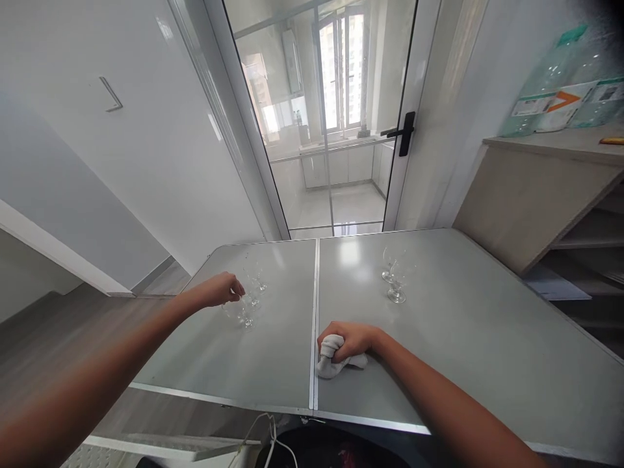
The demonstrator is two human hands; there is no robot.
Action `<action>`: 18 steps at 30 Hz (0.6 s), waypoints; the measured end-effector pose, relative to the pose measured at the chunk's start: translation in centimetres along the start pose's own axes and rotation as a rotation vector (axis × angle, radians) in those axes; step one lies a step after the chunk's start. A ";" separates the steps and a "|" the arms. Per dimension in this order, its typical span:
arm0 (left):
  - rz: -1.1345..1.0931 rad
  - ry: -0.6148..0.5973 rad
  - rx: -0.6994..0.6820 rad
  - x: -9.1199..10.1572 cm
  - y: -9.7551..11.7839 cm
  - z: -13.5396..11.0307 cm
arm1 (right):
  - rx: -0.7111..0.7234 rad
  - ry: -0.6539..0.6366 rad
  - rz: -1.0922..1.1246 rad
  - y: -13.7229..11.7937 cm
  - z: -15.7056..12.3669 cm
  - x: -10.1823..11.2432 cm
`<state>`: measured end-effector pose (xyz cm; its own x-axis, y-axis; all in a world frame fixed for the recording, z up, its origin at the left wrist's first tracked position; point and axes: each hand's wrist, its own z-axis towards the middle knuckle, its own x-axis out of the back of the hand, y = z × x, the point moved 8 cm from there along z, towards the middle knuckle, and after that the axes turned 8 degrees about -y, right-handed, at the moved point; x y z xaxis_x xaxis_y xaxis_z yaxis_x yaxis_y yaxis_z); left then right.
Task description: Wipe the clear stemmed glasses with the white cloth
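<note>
My left hand (223,288) reaches over the left half of the grey table (468,338), its fingers pinched on the rim of a clear stemmed glass (242,311). Two more clear glasses (257,281) stand just behind it. My right hand (350,340) rests near the table's middle seam, closed around a bunched white cloth (334,365) that lies on the tabletop. On the right half stand two other stemmed glasses (394,277), apart from both hands.
A glass door with a black handle (404,132) stands behind the table. A wooden shelf unit (546,195) with packaged goods on top is at the right. White cables (266,435) hang below the table's front edge.
</note>
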<state>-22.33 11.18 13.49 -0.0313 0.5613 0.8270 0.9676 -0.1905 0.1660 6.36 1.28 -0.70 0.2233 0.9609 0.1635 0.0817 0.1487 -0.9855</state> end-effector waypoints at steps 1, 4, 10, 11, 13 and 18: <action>0.014 0.006 -0.008 0.0 0.1 0.0 | 0.002 0.000 -0.005 0.0 0.0 0.0; 0.053 0.015 -0.021 0.1 0.4 0.0 | 0.015 -0.002 -0.005 0.0 0.0 0.0; 0.119 0.030 -0.049 0.3 0.1 -0.1 | 0.032 -0.014 -0.017 -0.2 0.1 0.0; 0.125 0.030 -0.062 0.3 0.1 -0.1 | 0.034 -0.013 -0.019 -0.3 0.1 0.0; 0.136 0.034 -0.080 0.4 0.0 -0.3 | 0.039 -0.012 -0.018 -0.5 0.1 -0.1; 0.176 0.098 -0.075 1.2 0.4 -1.3 | 0.038 0.009 -0.006 -0.5 0.0 0.1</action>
<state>-22.34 10.76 15.20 0.1083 0.4339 0.8944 0.9389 -0.3403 0.0513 6.31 1.31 -0.20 0.2321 0.9578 0.1697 0.0462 0.1634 -0.9855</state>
